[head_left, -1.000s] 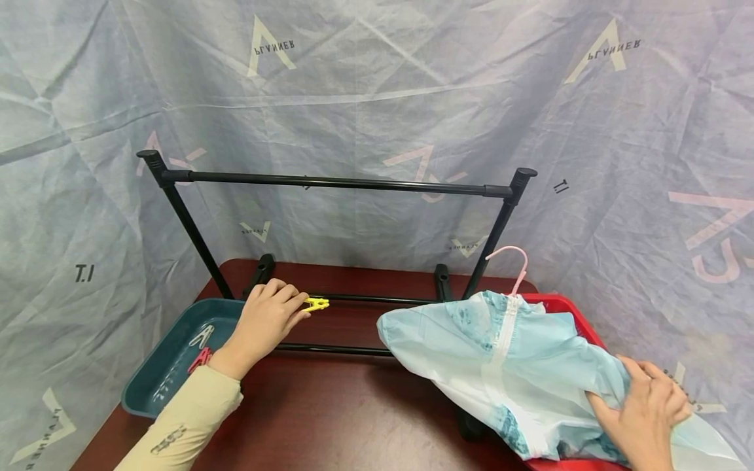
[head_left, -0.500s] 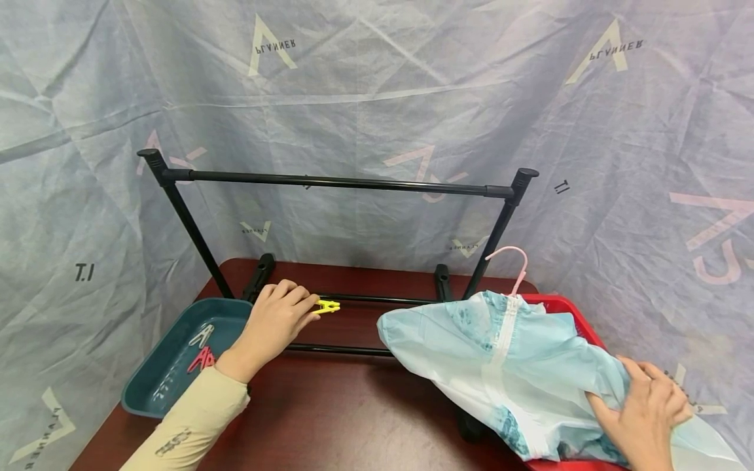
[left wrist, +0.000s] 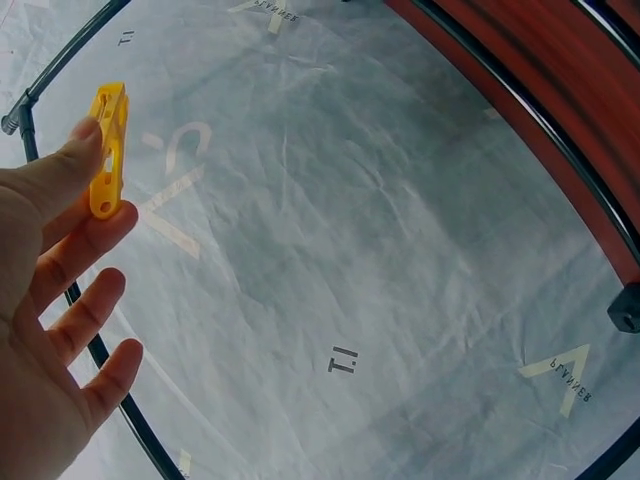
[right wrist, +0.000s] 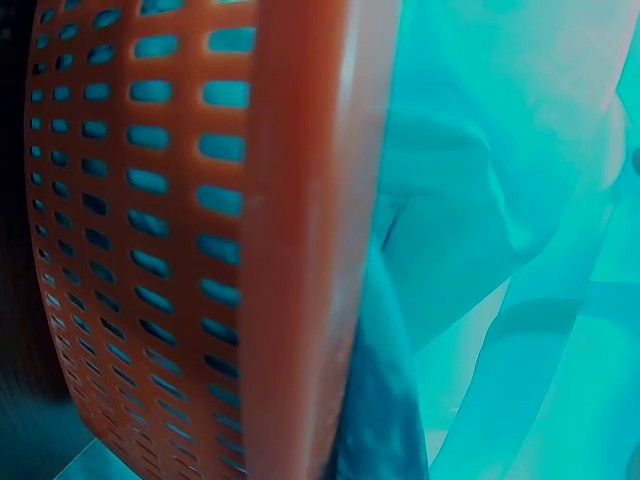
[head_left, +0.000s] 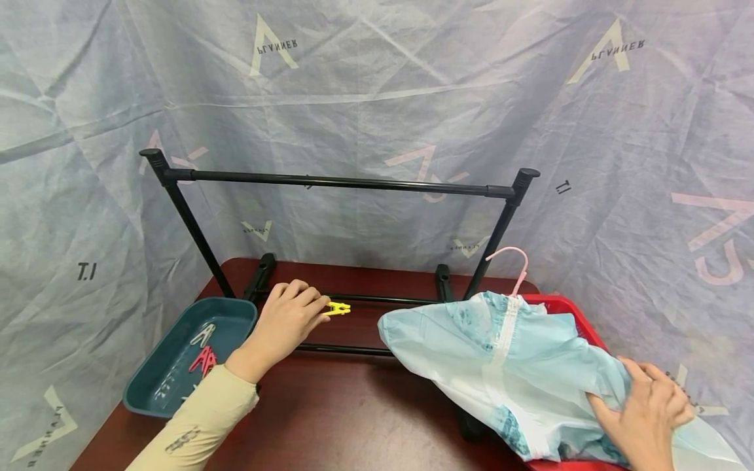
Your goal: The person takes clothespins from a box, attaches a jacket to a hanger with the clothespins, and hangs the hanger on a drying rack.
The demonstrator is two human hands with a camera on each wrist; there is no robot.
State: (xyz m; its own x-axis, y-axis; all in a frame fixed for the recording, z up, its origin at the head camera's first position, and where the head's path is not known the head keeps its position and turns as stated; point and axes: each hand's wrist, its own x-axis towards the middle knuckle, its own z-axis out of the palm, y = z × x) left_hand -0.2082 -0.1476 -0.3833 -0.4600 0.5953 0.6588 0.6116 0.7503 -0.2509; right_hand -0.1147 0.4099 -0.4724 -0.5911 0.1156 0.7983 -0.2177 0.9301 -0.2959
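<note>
While a yellow clothespin (left wrist: 116,150) is pinched by the left hand (head_left: 287,322), a blue-white garment (head_left: 465,353) over the red basket (head_left: 580,318) is touched by the right hand (head_left: 649,407), its grip unclear. A white clothespin (head_left: 207,330) and red clothespins (head_left: 205,355) are held in the teal tray (head_left: 167,363); the basket's slotted wall (right wrist: 186,200) is shown only by the right wrist view.

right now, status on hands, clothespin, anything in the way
Left hand pinches yellow clothespin. Right hand touches blue garment. Nothing visible blocking clothespin.
</note>
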